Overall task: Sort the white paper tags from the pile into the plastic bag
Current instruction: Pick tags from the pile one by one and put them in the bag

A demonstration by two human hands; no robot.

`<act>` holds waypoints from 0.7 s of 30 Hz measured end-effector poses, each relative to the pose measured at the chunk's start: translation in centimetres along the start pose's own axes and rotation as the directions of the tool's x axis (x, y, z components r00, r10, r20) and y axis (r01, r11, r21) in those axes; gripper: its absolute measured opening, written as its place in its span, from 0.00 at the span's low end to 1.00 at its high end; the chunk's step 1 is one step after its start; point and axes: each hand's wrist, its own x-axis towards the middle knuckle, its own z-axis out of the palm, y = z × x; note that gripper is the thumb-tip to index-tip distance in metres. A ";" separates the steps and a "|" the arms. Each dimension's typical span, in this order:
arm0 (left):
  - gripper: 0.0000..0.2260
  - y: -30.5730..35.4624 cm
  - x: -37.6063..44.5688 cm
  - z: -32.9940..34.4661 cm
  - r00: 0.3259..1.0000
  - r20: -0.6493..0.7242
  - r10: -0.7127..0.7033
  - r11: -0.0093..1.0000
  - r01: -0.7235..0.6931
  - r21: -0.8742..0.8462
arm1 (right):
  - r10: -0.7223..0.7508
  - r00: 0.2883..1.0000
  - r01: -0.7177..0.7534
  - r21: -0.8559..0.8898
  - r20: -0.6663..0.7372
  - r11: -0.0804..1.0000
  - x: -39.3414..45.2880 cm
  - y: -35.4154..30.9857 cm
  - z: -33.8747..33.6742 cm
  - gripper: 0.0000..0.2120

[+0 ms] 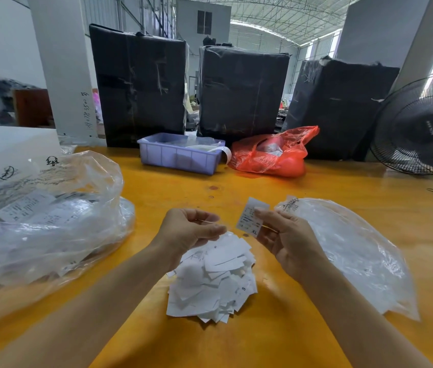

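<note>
A large pile of white tags (214,277) remains on the yellow table (276,328). The right hand (287,240) pinches one XL tag (251,217) above it, beside a nearly empty clear bag (348,251). The left hand (186,232), fingers curled, seems to pinch something thin. Sorting looks barely begun.

Both forearms reach up from the frame's bottom; left hand (189,229) fingers curled, right hand (287,235) pinching.

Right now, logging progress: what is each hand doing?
Left hand: fingers curled; whether it holds anything cannot be told.
Right hand: pinches a white tag.
</note>
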 end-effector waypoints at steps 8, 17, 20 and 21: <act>0.12 0.0 -0.2 0.6 1.000 0.007 -0.009 0.999 0.009 -0.046 | -0.243 0.970 0.243 -0.019 0.025 0.970 -0.5 0.3 0.5 0.09; 0.11 -0.1 -0.3 0.7 1.000 0.024 0.007 1.000 -0.008 0.013 | -0.502 0.856 0.493 -0.493 0.125 0.717 -1.1 1.3 1.0 0.14; 0.11 0.0 -0.3 0.7 1.000 0.014 0.020 0.999 -0.021 0.045 | -0.497 0.855 0.484 -0.571 0.148 0.663 -1.0 1.5 0.9 0.14; 0.11 0.0 -0.3 0.7 1.000 0.012 0.023 0.998 -0.023 0.053 | -0.492 0.857 0.480 -0.587 0.155 0.652 -1.0 1.6 0.9 0.14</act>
